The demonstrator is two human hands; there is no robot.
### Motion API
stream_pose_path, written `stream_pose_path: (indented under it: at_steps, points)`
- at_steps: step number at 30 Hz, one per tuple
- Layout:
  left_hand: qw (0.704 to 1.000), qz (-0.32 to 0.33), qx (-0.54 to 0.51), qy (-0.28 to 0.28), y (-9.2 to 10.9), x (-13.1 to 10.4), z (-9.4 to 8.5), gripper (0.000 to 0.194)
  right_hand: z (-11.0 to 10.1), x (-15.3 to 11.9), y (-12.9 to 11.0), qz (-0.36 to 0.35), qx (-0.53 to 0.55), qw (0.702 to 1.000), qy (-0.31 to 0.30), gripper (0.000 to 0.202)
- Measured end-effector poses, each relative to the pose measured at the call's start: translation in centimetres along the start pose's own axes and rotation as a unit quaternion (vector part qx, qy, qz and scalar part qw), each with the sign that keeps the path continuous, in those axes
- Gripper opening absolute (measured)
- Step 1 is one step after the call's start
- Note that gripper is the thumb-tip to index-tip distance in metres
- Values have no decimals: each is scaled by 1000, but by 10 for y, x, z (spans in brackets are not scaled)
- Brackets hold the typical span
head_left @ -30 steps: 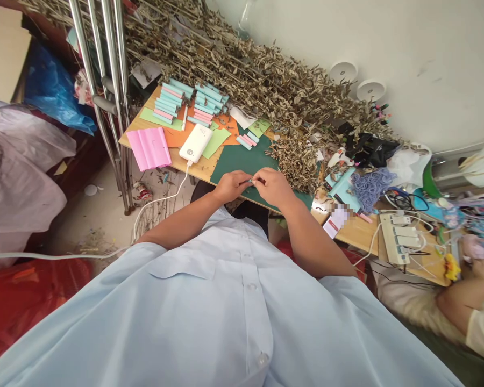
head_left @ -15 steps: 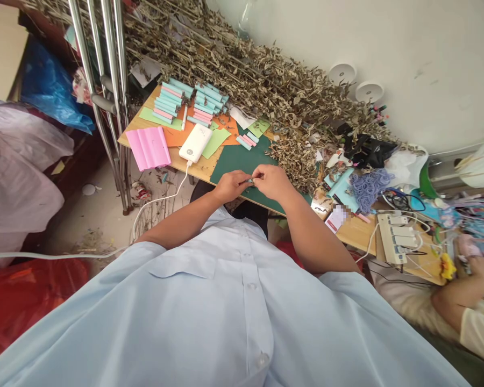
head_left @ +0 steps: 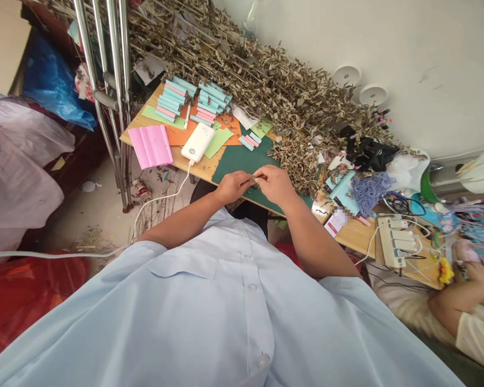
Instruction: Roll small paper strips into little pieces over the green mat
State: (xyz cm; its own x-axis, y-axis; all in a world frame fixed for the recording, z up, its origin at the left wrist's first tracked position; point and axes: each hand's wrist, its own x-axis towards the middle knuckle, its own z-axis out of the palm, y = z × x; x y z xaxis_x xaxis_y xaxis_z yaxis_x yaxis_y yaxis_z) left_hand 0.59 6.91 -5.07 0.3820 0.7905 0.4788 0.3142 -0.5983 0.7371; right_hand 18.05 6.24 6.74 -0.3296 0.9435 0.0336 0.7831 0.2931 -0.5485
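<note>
Head view: your left hand and right hand meet over dark green mat at near table edge, fingertips of both pinched together on small piece, too small to identify. White power bank left of mat, pink folded sheet beyond it. Teal-pink rolls stacked at far corner. Dried leafy branches piled along wall. Another person's hand at far right.
</note>
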Motion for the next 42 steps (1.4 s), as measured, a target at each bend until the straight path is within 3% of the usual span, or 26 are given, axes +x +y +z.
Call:
stream_pose_path:
  at_steps: [6,11,15,19,25,31,35,39,42]
  points:
    - [1000,-8,-1,-8,3,1,-2,39,1,1,2,4,-18,1000,-13,18]
    - [1000,-9,0,-9,3,1,-2,39,-3,3,-1,-52,-35,997,-51,23]
    - [1000,-3,-1,-6,1,0,-2,37,-3,6,-2,-7,-26,999,-32,20]
    - [1000,-2,-1,-9,0,0,-2,34,-3,11,-4,15,-22,999,-37,34]
    - [1000,-17,6,-12,0,1,0,33,-7,21,-19,21,-95,991,-88,40]
    - [1000,-23,-4,6,-1,0,2,32,-5,15,-32,-24,-166,981,-94,38]
    - [1000,-21,-8,5,2,-1,0,34,-2,9,-17,-14,-78,995,-67,34]
    - [1000,-10,-8,10,4,-1,-2,40,6,12,5,80,59,995,-28,30]
    - [1000,-11,-3,1,4,0,-2,42,10,17,15,136,107,984,-38,28]
